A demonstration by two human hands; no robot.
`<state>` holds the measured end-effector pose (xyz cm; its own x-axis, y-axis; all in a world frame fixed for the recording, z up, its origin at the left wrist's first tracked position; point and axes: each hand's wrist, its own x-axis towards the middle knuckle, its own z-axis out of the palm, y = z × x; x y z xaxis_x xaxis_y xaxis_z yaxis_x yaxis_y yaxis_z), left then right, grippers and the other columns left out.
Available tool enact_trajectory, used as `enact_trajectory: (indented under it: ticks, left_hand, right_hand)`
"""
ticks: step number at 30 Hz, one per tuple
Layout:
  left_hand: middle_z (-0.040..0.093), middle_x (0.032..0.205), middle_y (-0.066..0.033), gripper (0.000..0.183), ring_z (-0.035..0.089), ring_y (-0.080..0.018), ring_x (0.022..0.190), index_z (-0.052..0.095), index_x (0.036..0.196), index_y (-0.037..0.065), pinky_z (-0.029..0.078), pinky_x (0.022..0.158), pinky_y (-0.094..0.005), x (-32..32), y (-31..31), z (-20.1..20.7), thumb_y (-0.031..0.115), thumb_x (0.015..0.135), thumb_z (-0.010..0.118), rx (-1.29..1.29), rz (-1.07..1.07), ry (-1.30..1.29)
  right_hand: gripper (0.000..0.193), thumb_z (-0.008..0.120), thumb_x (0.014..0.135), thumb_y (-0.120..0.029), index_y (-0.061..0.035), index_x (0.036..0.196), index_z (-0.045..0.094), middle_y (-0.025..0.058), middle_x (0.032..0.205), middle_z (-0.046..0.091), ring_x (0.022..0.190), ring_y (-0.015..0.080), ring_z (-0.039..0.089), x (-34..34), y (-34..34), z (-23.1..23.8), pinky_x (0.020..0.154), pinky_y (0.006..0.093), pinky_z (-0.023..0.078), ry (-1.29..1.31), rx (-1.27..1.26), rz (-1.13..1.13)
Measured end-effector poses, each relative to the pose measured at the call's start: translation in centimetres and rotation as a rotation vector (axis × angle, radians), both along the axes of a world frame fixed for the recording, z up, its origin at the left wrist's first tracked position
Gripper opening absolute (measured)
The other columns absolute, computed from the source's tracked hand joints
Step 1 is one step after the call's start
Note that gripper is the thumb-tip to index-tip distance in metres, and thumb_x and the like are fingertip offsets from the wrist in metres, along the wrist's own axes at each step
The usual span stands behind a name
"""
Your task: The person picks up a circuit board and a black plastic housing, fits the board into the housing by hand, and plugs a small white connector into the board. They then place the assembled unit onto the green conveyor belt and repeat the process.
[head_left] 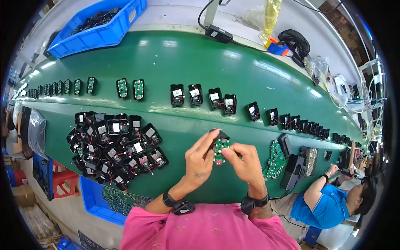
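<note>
Head view: small black housing with a green circuit board (221, 146) is held above the green conveyor belt (175, 66), pinched between left hand (201, 156) and right hand (246, 160). Pile of black housings (114, 146) lies left; a stack of green boards (275, 160) lies right.

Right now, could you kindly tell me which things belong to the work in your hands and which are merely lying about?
In hand:
- small green circuit board in a black plastic housing, held by left hand and right hand
- heap of black housings with red wires

Lying about:
- blue plastic crate
- black power adapter
</note>
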<state>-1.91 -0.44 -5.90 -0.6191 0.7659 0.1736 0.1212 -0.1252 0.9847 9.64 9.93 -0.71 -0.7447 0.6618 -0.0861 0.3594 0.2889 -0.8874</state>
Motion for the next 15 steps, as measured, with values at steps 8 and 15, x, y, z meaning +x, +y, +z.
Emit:
enact_trajectory:
  ticks: [8, 15]
  left_hand:
    - [0.056, 0.132, -0.0152, 0.047, 0.068, -0.0166, 0.093, 0.044, 0.142, 0.001, 0.060, 0.070, -0.0273, -2.9, -1.5, 0.0, -0.002, 0.096, 0.052, -0.009, -0.332, -0.544]
    - [0.059, 0.122, -0.0150, 0.041, 0.070, -0.0211, 0.089, 0.044, 0.137, 0.002, 0.062, 0.063, -0.0287, -1.7, -1.1, -0.5, 0.015, 0.101, 0.055, -0.032, -0.239, -0.558]
  right_hand:
    - [0.027, 0.072, 0.091, -0.017, 0.0017, 0.073, 0.066, -0.0015, 0.054, 0.051, 0.052, 0.0036, 0.039, -0.9, -0.4, -1.1, 0.046, 0.0261, 0.029, -0.047, -0.008, -0.122]
    - [0.023, 0.067, 0.093, -0.011, 0.0014, 0.113, 0.065, 0.0044, 0.080, 0.065, 0.068, 0.0078, 0.056, -2.0, -2.7, -2.2, 0.057, 0.0260, 0.047, 0.104, 0.039, -0.236]
